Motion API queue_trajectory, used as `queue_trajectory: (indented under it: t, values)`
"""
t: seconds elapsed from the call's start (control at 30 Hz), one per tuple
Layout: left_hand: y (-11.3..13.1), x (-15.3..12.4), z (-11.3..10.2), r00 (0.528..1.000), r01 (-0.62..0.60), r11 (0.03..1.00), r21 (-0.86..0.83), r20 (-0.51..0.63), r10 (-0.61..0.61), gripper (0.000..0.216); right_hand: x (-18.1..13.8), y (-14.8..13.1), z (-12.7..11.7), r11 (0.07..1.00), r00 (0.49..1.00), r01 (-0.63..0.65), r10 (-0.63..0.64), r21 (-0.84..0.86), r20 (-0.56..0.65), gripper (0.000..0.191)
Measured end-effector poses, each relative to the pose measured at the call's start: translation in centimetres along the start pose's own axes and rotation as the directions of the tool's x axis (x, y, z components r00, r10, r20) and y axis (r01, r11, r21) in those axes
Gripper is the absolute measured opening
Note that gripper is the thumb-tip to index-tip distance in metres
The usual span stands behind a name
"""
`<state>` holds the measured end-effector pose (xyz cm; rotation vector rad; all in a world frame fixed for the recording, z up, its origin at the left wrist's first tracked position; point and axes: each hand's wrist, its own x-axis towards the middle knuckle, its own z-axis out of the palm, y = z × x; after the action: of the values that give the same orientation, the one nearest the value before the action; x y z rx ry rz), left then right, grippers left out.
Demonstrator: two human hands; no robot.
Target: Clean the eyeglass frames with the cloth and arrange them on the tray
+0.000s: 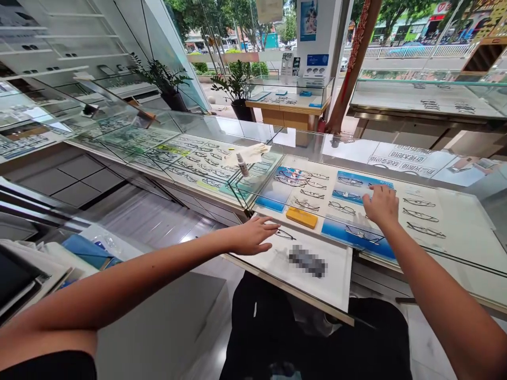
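My left hand point(253, 235) rests flat with fingers stretched out on the near edge of a pulled-out white display tray point(332, 285), just left of a pair of thin-framed glasses point(285, 235). My right hand point(381, 205) reaches into the case with fingers spread and bent down over the blue display cards point(352, 235) that carry several pairs of glasses. It touches the tray surface; I see nothing gripped in it. An orange-yellow glasses case point(301, 217) lies between the two hands.
A glass counter top point(198, 137) runs to the left, with a small spray bottle point(242, 164) and a white cloth point(251, 153) on it. More glass showcases point(428, 97) and potted plants point(237, 87) stand behind. A grey cabinet top point(158, 327) sits at my lower left.
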<state>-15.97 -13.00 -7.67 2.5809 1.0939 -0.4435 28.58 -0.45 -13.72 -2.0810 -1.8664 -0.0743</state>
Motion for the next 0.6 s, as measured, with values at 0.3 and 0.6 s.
queue_trajectory:
  t: [0.3,0.6]
  values:
    - [-9.2,11.6,4.1,0.962,0.257,0.961,0.107,-0.119,-0.244,0.068,0.0,-0.3,0.1,0.998,0.999,-0.041,0.041,0.039,-0.002,0.053]
    - [-16.4,19.8,4.0,0.877,0.374,0.923,0.090,-0.359,-0.321,0.062,0.0,-0.6,0.6,0.992,0.992,-0.126,0.125,0.030,0.030,0.061]
